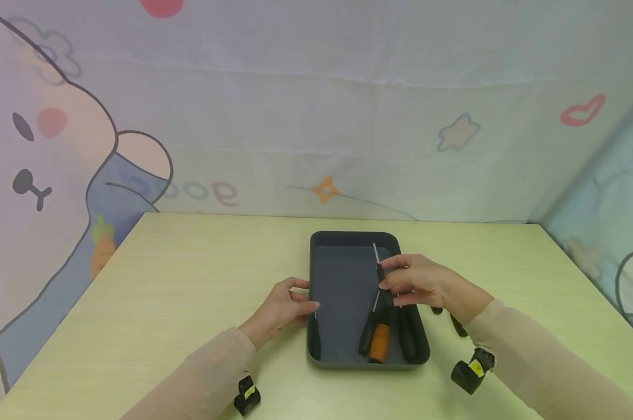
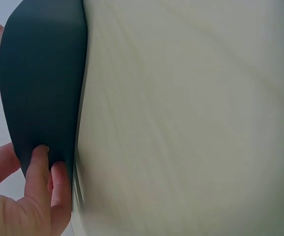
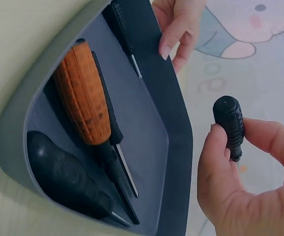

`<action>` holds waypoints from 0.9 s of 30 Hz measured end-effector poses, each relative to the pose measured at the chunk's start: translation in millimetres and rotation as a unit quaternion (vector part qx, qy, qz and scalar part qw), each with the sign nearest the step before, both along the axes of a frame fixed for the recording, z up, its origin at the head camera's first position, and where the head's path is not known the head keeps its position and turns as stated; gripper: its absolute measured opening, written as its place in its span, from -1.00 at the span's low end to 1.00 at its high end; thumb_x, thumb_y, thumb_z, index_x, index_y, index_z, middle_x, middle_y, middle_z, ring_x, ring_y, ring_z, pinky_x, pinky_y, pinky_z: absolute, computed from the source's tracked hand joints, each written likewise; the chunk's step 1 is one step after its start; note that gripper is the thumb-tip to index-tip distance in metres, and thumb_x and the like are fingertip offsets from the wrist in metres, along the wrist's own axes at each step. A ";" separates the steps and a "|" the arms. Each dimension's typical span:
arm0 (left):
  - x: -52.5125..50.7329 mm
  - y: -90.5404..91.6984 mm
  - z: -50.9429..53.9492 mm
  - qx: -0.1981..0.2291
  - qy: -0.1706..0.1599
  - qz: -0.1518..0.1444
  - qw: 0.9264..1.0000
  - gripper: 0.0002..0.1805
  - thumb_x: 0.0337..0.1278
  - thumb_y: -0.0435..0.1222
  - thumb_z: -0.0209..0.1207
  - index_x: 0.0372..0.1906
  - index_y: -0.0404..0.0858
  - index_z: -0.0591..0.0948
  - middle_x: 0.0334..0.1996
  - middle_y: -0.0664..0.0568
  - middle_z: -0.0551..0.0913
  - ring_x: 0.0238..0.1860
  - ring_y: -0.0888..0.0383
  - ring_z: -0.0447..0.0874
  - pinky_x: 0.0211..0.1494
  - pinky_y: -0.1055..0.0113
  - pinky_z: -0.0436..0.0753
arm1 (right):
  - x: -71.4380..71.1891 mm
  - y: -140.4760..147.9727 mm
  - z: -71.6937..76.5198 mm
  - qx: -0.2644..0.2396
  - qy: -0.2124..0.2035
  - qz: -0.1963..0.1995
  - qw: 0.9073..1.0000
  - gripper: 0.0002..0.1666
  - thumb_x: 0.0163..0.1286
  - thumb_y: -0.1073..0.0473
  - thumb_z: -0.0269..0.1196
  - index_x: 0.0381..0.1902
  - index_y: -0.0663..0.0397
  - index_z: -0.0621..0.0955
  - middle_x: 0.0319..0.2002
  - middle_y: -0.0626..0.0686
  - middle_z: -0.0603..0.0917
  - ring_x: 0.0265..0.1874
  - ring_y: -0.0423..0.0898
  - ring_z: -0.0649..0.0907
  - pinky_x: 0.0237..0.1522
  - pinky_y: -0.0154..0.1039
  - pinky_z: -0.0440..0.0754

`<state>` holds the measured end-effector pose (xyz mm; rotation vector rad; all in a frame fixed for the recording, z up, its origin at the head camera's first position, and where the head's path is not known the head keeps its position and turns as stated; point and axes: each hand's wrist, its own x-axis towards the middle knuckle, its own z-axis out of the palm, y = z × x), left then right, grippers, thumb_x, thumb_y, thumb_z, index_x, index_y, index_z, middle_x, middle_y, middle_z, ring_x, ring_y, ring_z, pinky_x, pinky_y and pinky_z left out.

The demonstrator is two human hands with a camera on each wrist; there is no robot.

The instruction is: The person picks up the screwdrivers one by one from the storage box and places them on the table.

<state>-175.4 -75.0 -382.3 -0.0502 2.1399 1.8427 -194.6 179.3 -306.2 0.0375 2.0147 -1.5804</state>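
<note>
A dark grey tray (image 1: 342,274) stands on the table. My left hand (image 1: 280,308) grips its left wall, thumb over the rim and fingers against the outside (image 2: 39,187). Above the tray's right side, my right hand (image 1: 426,283) pinches a small black screwdriver (image 3: 228,120) by its ribbed handle, the metal shaft pointing away. Inside the tray lie an orange-handled screwdriver (image 1: 379,344), a slim black screwdriver (image 1: 367,333) beside it, and a thick black-handled one (image 1: 408,335) along the right wall. Another black screwdriver (image 1: 314,338) lies against the left wall.
Right of the tray, black handles (image 1: 458,325) lie on the table, partly hidden by my right hand and sleeve. The pale wooden table (image 1: 190,280) meets a printed cloth (image 1: 274,128) at the back. A small black camera (image 1: 472,370) hangs from my right wrist.
</note>
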 end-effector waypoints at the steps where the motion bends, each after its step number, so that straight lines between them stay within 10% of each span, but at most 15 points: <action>1: -0.1 0.0 -0.1 0.000 0.000 0.000 1.000 -0.42 0.04 -0.50 0.25 0.19 -0.45 0.33 -0.11 -0.32 0.51 -0.20 -0.04 0.63 -0.16 0.12 0.65 | -0.1 1.3 0.7 0.000 0.001 0.000 1.000 -0.22 0.16 0.38 0.20 0.32 0.32 0.18 0.10 0.27 0.36 -0.10 0.01 0.48 -0.08 -0.11 0.59; 27: 0.2 0.4 0.6 -0.004 -0.001 0.004 1.000 -0.43 0.03 -0.49 0.26 0.18 -0.44 0.34 -0.09 -0.32 0.48 -0.22 -0.01 0.63 -0.15 0.13 0.65 | -4.8 37.8 -1.1 0.015 0.009 0.009 1.000 -0.18 0.19 0.34 0.16 0.36 0.35 0.09 0.20 0.35 0.27 -0.07 0.00 0.51 -0.11 -0.18 0.61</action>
